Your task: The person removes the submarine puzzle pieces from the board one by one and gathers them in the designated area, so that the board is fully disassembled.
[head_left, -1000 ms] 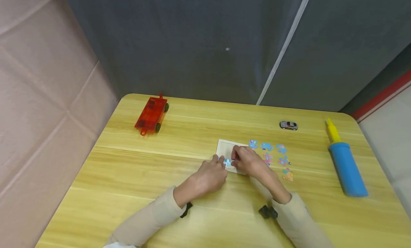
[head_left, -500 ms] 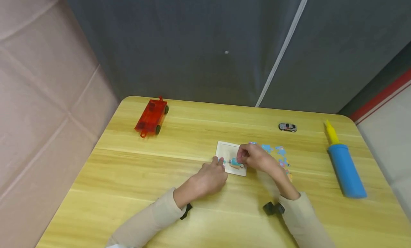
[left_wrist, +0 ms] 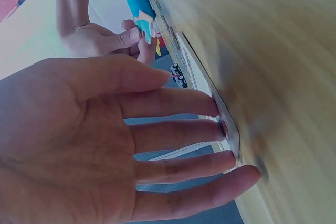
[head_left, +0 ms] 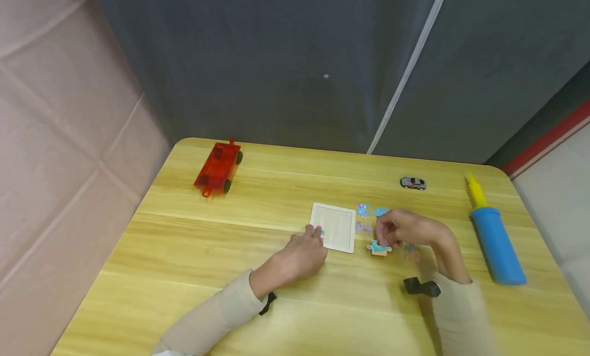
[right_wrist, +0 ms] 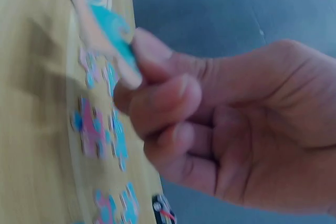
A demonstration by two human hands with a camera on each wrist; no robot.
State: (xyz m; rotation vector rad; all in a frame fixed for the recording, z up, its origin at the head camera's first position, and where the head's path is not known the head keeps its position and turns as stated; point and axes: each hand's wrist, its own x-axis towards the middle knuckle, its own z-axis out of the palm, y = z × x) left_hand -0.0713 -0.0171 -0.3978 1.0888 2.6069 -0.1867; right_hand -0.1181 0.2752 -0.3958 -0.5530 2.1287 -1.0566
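A square, pale puzzle tray [head_left: 340, 224] lies mid-table. My left hand [head_left: 301, 253] rests its fingertips on the tray's near left corner; the left wrist view shows that hand's fingers [left_wrist: 178, 132] fairly straight. Beneath those fingertips a small bit of a blue-and-white puzzle piece [head_left: 322, 233] shows, mostly hidden. To the right of the tray, my right hand [head_left: 410, 228] pinches a teal-and-tan puzzle piece [right_wrist: 113, 34] between thumb and fingers, above the table. Several loose pink and blue pieces, among them a pink one [right_wrist: 93, 129], lie around and below that hand, some partly covered.
A clear red toy wagon base [head_left: 218, 166] stands at the back left. A small silver toy car [head_left: 413, 183] sits at the back right. Along the right side lies a blue hand pump [head_left: 498, 246] with a yellow nozzle. A dark grey panel [head_left: 276, 64] rises behind the table.
My right hand has lifted the teal-and-tan puzzle piece out of the tray and carried it right, over the loose pieces. My left hand stays at the tray's corner.
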